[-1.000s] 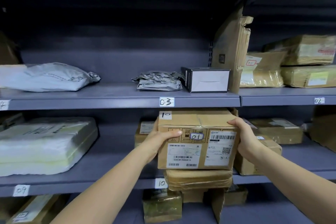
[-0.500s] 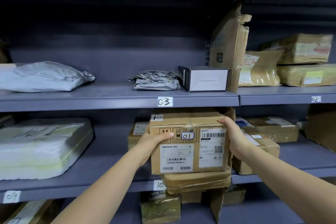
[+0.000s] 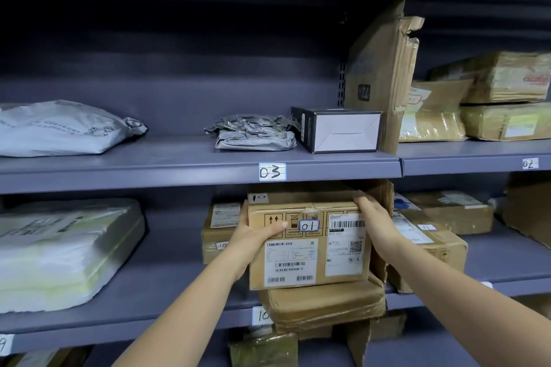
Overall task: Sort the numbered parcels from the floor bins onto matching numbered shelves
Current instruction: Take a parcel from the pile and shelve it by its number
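On the shelf tagged 10 (image 3: 262, 315), under shelf 03 (image 3: 272, 171), you hold a brown carton (image 3: 310, 244) with white barcode labels, an "01" sticker and a handwritten "10" on top. It sits on a flat taped parcel (image 3: 325, 304). Label print is too small to read. Your left hand (image 3: 253, 237) grips its left edge, thumb across the front; your right hand (image 3: 374, 217) clasps the top right corner, fingertips hidden behind.
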{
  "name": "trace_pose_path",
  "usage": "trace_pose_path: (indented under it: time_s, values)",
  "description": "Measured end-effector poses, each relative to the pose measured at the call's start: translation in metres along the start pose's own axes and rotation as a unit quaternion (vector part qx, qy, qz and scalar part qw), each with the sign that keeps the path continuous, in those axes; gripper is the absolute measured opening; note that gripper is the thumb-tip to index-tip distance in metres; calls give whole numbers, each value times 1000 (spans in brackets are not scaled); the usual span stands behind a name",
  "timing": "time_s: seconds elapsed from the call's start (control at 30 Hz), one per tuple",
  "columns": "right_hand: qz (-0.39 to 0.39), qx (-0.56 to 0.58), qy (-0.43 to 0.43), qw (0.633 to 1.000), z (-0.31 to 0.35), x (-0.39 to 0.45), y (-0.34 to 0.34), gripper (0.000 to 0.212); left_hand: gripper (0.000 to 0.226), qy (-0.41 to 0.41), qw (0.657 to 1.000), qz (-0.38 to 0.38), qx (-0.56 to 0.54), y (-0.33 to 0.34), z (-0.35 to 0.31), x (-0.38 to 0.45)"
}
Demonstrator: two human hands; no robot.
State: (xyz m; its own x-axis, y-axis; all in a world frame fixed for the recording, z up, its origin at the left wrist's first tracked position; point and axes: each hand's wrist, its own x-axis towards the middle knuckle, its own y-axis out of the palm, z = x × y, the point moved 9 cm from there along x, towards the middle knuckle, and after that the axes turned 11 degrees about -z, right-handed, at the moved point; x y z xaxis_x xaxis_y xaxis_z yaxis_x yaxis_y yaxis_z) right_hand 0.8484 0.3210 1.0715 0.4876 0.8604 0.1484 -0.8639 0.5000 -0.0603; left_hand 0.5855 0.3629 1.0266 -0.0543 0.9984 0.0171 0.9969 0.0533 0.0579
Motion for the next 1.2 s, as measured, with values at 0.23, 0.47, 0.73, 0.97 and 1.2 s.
trace_pose_path:
  time_s: [0.23, 0.47, 0.73, 0.97, 1.2]
  values:
    - [-23, -6, -11, 1000, -1, 0, -3, 43, 128, -1, 999, -12, 35, -3, 4, 0]
    - [-53, -146, -73, 985, 21, -5, -10, 34, 72, 18, 996, -30, 88, -8, -11, -9]
    - [-11, -289, -131, 948, 39, -10, 8, 38, 76, -15, 996, -9, 89, -11, -20, -7]
    - [44, -367, -113, 922, 24, -7, 22, 44, 113, -73, 996, 1, 57, 1, -1, -5]
    - [53, -369, -101, 922, 19, -5, 22, 44, 129, -83, 993, 4, 78, -5, 26, 26]
